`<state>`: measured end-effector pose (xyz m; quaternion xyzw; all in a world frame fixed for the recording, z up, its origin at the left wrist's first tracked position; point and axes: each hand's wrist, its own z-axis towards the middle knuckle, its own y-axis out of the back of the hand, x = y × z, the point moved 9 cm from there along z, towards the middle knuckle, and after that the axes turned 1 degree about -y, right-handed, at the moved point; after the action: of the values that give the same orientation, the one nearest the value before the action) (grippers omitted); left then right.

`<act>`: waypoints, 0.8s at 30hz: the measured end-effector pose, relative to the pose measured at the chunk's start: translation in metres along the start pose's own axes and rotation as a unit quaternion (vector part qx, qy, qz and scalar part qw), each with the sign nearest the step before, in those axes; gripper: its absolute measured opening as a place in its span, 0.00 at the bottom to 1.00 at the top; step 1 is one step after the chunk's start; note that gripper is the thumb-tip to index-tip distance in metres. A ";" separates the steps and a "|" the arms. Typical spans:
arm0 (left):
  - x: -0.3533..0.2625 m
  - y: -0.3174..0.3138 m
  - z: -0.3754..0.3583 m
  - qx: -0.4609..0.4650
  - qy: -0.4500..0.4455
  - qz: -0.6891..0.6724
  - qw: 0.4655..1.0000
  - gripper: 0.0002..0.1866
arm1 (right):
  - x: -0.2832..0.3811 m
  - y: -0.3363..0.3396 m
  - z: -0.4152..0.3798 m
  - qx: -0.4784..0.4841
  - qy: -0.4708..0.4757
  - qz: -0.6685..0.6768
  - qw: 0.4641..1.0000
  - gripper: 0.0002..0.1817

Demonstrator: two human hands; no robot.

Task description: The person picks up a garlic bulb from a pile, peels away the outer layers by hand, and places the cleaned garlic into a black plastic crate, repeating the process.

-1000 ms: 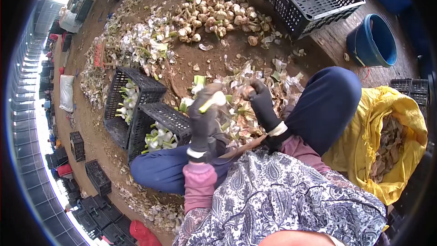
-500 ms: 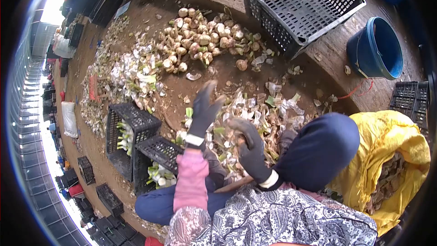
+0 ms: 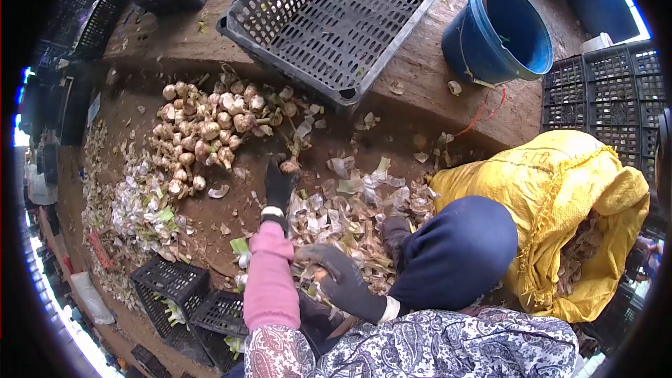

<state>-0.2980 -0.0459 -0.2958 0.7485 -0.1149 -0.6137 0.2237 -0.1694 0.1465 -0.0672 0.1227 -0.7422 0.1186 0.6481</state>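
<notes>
My left hand, in a dark glove below a pink sleeve, reaches forward to a garlic bulb with a long stem. The bulb lies against its fingertips; whether the fingers grip it cannot be made out. A large pile of garlic bulbs lies just beyond, to the left. Nearer my body, my right hand, in a grey glove, has its fingers curled together over the peelings. What it holds, if anything, is hidden.
A black crate and a blue bucket stand on the raised ledge. A yellow sack of peelings sits at right, beside my knee. More peelings and smaller crates with trimmed stalks are at left.
The view has swung left, so the garlic pile, crate and bucket now appear further left. My left hand has moved forward to the single bulb. My right hand stays near my body, fingers curled.
</notes>
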 end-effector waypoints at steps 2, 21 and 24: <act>-0.010 0.017 -0.040 -0.055 0.072 -0.227 0.970 0.17 | -0.008 -0.001 -0.001 -0.012 -0.045 0.017 0.999 0.18; -0.215 0.141 -0.299 -0.112 -0.008 -0.084 0.990 0.41 | -0.023 -0.058 -0.039 0.100 -0.170 0.241 0.950 0.17; -0.208 0.138 -0.313 -0.114 0.035 -0.231 0.965 0.44 | -0.004 -0.057 -0.043 0.129 -0.087 0.175 0.972 0.15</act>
<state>-0.0262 -0.0130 -0.0033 0.7452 0.1403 -0.6311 0.1634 -0.1092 0.1072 -0.0649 0.0831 -0.7838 0.3139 0.5293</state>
